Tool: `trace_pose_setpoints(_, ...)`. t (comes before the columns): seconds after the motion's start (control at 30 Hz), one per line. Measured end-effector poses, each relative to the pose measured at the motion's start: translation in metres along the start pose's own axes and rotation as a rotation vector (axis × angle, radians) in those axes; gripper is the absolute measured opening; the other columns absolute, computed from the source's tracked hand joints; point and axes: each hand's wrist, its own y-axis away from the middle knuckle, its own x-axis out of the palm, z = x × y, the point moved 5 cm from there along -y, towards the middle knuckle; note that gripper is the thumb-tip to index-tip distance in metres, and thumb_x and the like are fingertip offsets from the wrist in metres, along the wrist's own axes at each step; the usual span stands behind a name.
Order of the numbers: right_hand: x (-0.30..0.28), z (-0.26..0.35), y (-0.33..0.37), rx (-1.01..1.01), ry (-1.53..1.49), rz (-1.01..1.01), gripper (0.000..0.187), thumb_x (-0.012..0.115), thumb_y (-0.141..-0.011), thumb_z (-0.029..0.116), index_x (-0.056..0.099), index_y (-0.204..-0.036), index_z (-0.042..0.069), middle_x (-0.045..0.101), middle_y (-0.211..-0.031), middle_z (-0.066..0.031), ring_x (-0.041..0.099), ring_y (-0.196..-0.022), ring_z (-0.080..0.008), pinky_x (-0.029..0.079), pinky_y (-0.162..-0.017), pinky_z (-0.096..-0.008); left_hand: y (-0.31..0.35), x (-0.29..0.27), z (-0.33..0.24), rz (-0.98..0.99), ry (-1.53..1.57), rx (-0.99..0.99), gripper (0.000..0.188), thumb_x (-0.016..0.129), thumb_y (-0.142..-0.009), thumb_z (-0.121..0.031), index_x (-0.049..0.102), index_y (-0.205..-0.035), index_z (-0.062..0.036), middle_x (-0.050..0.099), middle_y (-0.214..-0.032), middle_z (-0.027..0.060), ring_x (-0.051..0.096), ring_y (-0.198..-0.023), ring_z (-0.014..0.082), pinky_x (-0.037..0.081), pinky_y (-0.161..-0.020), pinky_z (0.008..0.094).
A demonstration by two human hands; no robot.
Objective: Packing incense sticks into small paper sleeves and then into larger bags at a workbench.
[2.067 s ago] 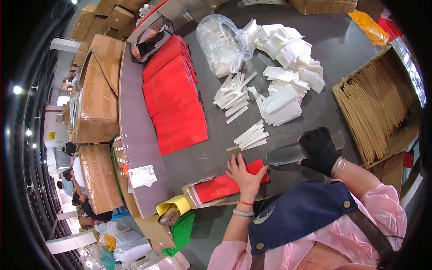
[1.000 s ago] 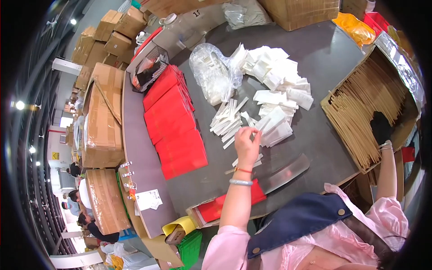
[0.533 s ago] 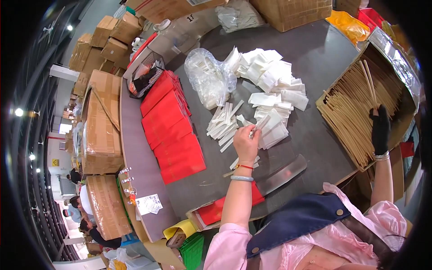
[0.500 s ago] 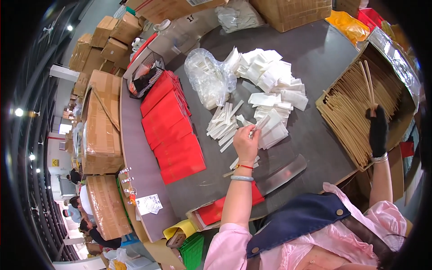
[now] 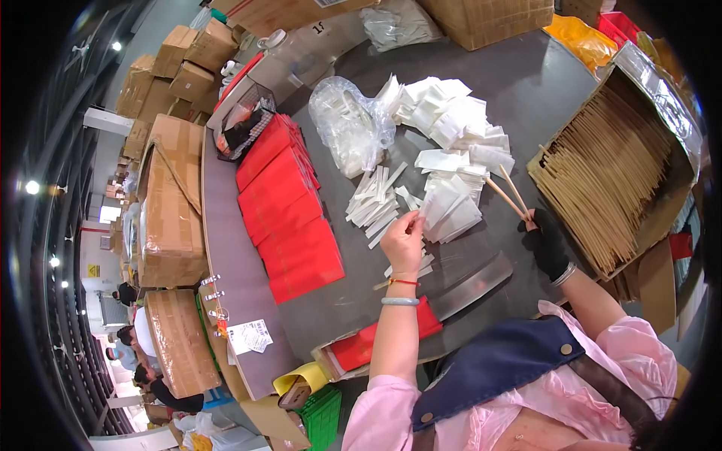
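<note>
Head view: gloved right hand (image 5: 545, 249) pinches two thin sticks (image 5: 507, 198) beside a stick-filled carton (image 5: 662, 207); bare left hand (image 5: 402, 244) meets white paper sleeves (image 5: 453, 210), its grip unclear. Grey strip (image 5: 474, 289) lies between them, nearer the body; red packets (image 5: 280, 203) farther left.
</note>
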Motion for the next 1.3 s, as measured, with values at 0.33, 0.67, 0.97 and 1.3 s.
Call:
trace_pose_setpoints(0.33, -0.015, 0.002, -0.005, 0.117, 0.01, 0.045, 0.009, 0.051, -0.097, 0.012, 0.057, -0.101, 0.006, 0.053, -0.08, 0.0014, 0.044, -0.065, -0.0044, 0.038, -0.057, -0.0204, 0.033, -0.014, 0.025, 0.097, 0.555, -0.676, 0.025, 0.075, -0.081, -0.009, 0.068, -0.103, 0.0015, 0.067, -0.076, 0.0028, 0.059, -0.059, 0.0086, 0.044, -0.052, 0.0215)
trace_pose_setpoints(0.67, -0.014, -0.002, -0.001, -0.008, 0.126, 0.157, 0.012, 0.056, -0.093, 0.007, 0.061, -0.102, 0.003, 0.057, -0.08, -0.0039, 0.054, -0.074, -0.0144, 0.045, -0.068, -0.0291, 0.088, -0.029, -0.011, 0.376, 0.43, -0.505, 0.011, 0.069, -0.085, -0.005, 0.072, -0.094, 0.0014, 0.07, -0.082, 0.004, 0.061, -0.068, 0.0071, 0.048, -0.061, 0.0217)
trace_pose_setpoints(0.97, 0.027, 0.029, 0.009, -0.219, 0.53, 0.619, 0.023, 0.064, -0.086, 0.02, 0.07, -0.108, 0.018, 0.059, -0.077, -0.0113, 0.06, -0.074, -0.0296, 0.049, -0.068, -0.0398, 0.137, -0.037, -0.046, 0.33, -0.344, 0.108, 0.027, 0.08, -0.066, -0.023, 0.072, -0.089, -0.0142, 0.059, -0.094, 0.003, 0.054, -0.091, 0.0263, 0.042, -0.083, 0.0385)
trace_pose_setpoints(1.3, 0.067, 0.029, 0.02, -0.567, 0.589, 0.675, 0.018, 0.072, -0.076, 0.019, 0.071, -0.094, 0.018, 0.06, -0.075, -0.0117, 0.06, -0.072, -0.0313, 0.048, -0.061, -0.0415, 0.147, -0.042, -0.046, 0.416, -0.356, 0.085, 0.071, 0.085, -0.059, -0.029, 0.059, -0.122, -0.006, 0.053, -0.123, 0.0085, 0.045, -0.115, 0.033, 0.037, -0.097, 0.0462)
